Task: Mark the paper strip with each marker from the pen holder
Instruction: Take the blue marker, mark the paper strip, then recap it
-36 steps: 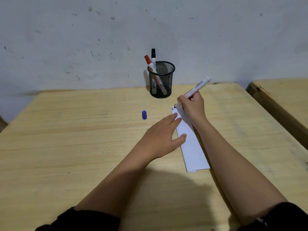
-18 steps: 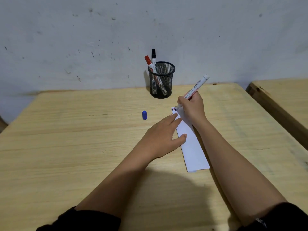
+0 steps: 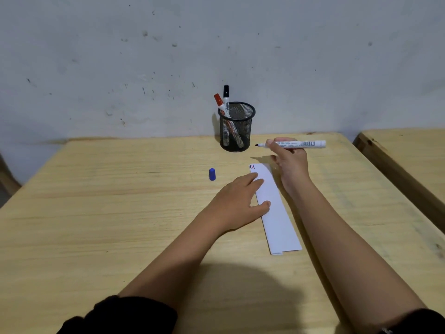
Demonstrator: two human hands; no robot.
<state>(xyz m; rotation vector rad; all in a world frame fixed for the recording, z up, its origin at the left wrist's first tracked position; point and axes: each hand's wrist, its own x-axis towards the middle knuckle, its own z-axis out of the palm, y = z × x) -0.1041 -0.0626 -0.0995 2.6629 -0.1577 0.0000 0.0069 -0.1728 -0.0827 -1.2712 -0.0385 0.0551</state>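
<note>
The pale wooden counter (image 3: pixel 120 225) carries a black mesh pen holder (image 3: pixel 236 127) at upper centre, a blue cap (image 3: pixel 212 174) mid-frame, and a white paper strip (image 3: pixel 274 210) right of centre.

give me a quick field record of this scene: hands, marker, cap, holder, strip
left hand: flat, pressing the paper strip
right hand: holds the uncapped marker, lifted off the paper
uncapped marker: roughly level, tip pointing toward the pen holder
blue cap: standing on the table, left of the strip
pen holder: black mesh, holds red-capped marker and black-capped marker
paper strip: small marks at far corner
table: wooden
</note>
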